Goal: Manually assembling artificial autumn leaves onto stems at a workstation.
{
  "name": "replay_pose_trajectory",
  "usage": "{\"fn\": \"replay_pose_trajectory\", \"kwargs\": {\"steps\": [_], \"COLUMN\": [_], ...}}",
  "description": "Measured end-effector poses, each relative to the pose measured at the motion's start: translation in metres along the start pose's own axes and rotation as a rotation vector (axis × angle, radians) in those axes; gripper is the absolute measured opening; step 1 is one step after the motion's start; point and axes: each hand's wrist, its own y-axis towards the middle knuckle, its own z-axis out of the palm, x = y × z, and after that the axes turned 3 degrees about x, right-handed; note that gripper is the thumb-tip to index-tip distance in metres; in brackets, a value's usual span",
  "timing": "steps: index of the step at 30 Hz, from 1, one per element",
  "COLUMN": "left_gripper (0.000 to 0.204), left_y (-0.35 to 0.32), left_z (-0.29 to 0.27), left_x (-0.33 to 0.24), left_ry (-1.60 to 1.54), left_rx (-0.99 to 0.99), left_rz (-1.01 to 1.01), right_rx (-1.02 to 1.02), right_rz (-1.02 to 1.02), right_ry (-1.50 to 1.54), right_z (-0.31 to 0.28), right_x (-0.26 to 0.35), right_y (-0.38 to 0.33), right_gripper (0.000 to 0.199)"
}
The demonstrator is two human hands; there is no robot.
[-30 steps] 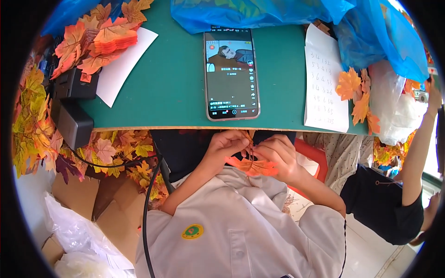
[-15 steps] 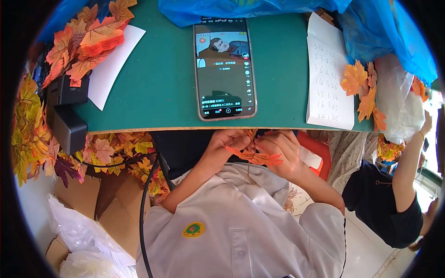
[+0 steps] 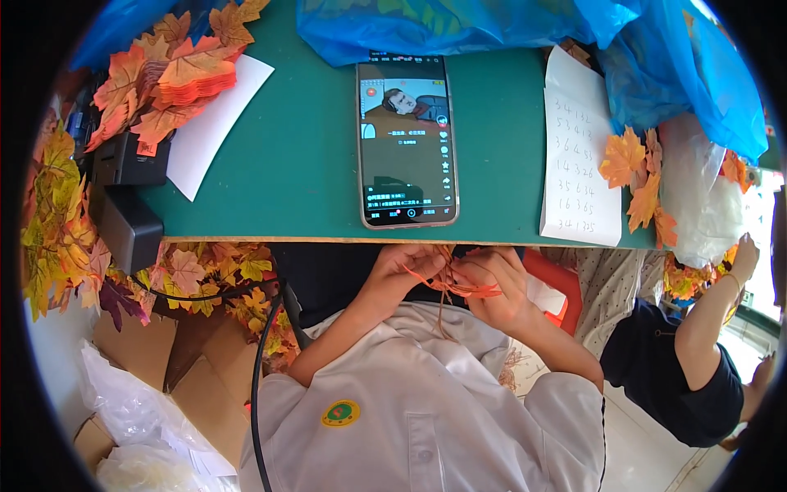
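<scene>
Just below the table's front edge, both hands are close together over my lap. My left hand [image 3: 408, 269] has its fingers pinched at thin brown stems [image 3: 443, 316], which hang down between the hands. My right hand [image 3: 498, 287] is curled with thumb and fingers closed on an orange-red artificial maple leaf [image 3: 469, 290]. The leaf is seen almost edge-on and spans from one hand to the other. Fingertips partly hide where stems and leaf meet, so I cannot tell whether they are joined.
On the green table [image 3: 311, 180] lie a lit smartphone [image 3: 407, 176], a handwritten paper sheet [image 3: 578, 164], stacked orange leaves [image 3: 176, 82] and blue plastic bags [image 3: 459, 33]. A black cable [image 3: 261, 385] runs at left beside cardboard boxes [image 3: 213, 385]. Another person's arm [image 3: 709, 328] shows at right.
The leaf has tilted from a broad face to nearly edge-on between my hands. The whole view has shifted slightly, so the table and phone appear lower.
</scene>
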Motion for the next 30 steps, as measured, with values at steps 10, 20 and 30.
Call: {"fn": "replay_pose_trajectory", "kwargs": {"steps": [10,20,30], "left_gripper": [0.018,0.012,0.018], "left_y": [0.002,-0.003,0.0], "left_z": [0.002,-0.009,0.013], "left_x": [0.005,0.021,0.005], "left_ry": [-0.011,-0.118,-0.084], "left_rx": [0.024,-0.017,-0.05], "left_rz": [-0.02,0.057,0.008], "right_rx": [-0.037,-0.075,-0.083], "right_rz": [0.01,0.019,0.028], "right_ry": [-0.014,0.014,0.004], "right_z": [-0.004,0.0,-0.002], "right_x": [0.0,0.0,-0.003], "right_y": [0.001,-0.001,-0.005], "right_gripper": [0.028,0.021,0.02]}}
